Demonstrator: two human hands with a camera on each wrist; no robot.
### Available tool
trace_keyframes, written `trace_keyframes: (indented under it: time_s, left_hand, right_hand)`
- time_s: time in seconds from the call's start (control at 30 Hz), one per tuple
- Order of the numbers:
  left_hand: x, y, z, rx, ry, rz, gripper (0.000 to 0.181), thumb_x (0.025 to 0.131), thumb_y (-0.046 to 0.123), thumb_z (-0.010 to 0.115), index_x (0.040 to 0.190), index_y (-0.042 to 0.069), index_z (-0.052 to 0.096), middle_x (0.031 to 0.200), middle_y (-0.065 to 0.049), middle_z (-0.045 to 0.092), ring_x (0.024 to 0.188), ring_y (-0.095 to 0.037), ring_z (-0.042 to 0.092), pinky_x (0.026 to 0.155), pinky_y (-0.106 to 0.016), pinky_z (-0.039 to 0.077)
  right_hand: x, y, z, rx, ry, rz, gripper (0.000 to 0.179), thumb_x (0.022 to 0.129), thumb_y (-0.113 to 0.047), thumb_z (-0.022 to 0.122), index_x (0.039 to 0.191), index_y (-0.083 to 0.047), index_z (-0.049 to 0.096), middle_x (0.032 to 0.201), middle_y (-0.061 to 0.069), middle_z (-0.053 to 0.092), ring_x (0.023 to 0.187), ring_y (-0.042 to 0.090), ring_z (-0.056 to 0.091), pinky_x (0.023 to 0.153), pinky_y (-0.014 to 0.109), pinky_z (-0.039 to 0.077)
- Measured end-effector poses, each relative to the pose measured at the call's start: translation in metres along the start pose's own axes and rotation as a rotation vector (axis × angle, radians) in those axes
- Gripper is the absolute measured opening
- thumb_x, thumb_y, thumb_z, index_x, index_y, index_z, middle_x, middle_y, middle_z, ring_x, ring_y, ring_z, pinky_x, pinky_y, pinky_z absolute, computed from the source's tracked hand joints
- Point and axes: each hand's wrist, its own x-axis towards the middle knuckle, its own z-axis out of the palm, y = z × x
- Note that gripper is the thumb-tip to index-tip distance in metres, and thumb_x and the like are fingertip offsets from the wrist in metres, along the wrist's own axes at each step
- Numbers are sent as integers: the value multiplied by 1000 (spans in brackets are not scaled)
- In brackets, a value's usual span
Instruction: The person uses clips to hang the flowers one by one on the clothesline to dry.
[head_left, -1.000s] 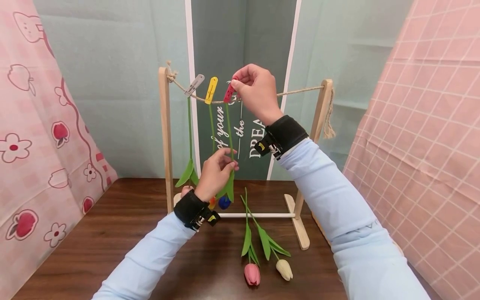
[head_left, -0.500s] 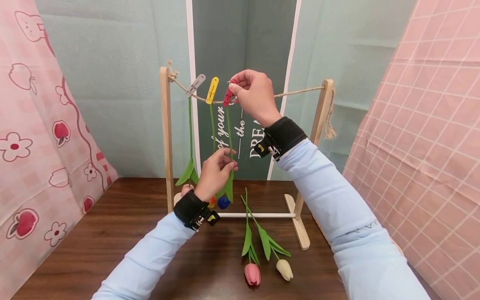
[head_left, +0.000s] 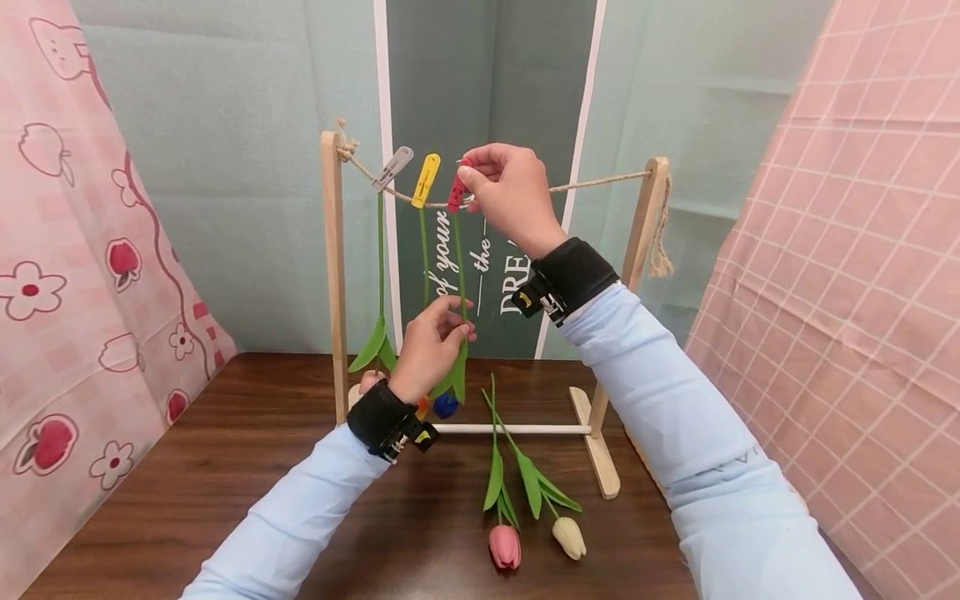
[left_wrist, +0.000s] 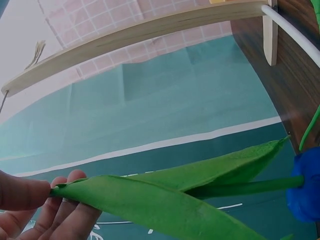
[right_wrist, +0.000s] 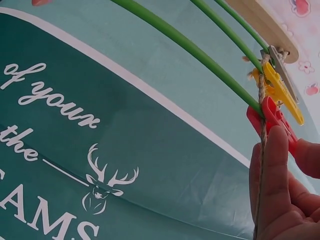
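My right hand (head_left: 513,196) pinches a red clothespin (head_left: 458,187) at the rope (head_left: 600,182). In the right wrist view the clothespin's jaws sit over the rope and the end of a green stem (right_wrist: 200,52). Lower down, my left hand (head_left: 433,346) pinches that stem just above the leaves (left_wrist: 150,200) of an upside-down blue tulip (head_left: 446,405). To its left, a yellow clothespin (head_left: 426,181) and a grey clothespin (head_left: 392,169) hold two more hanging stems. Their blossoms, one orange and one pale pink, are partly hidden behind my left hand and wrist.
The rope runs between two wooden posts (head_left: 332,267) of a stand with a white bottom bar (head_left: 517,429). On the brown table (head_left: 187,492) lie a pink tulip (head_left: 505,546) and a white tulip (head_left: 569,538). Pink cloth hangs at both sides, green cloth behind.
My right hand has come down slightly at the red clothespin. The left hand stays on the stem, and the blue blossom has drifted slightly left.
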Motion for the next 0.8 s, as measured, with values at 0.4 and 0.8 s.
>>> trace_keyframes:
  time_s: [0.4,0.8]
  left_hand:
    - [-7,-2,-9,17,26,32,29,94,-5,58,123,1,58,91,-13,66,86,-25,66,78,-36,52]
    - [-15,-5,-18,58,32,1,26,93,-2,62,119,4,61,93,-11,67,86,-22,66,79,-37,52]
  right_hand:
    - [-2,-1,-2,-26,-4,-35,25,94,-15,66,114,-1,67,97,9,68,76,17,66,67,25,55]
    - [-5,1,-5,-22,30,-35,27,93,-17,68,114,-2,67,99,8,68,81,13,67,68,24,55]
